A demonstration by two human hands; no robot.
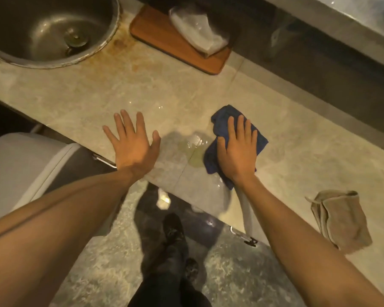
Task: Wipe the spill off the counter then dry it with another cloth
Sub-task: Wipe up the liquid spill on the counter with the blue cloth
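A wet, yellowish spill (194, 152) lies on the beige stone counter (93, 94) near its front edge. My right hand (238, 151) presses flat on a crumpled blue cloth (261, 141), which touches the right side of the spill. My left hand (132, 144) rests flat on the counter to the left of the spill, fingers spread, holding nothing. A folded tan cloth (341, 220) lies on the counter at the right, by the front edge, apart from both hands.
A round steel sink (7, 54) is set into the counter at the far left. A wooden board (155, 34) with a clear plastic bag (197, 27) stands behind the spill. A white toilet lid (20, 162) is below left; my legs stand on the floor.
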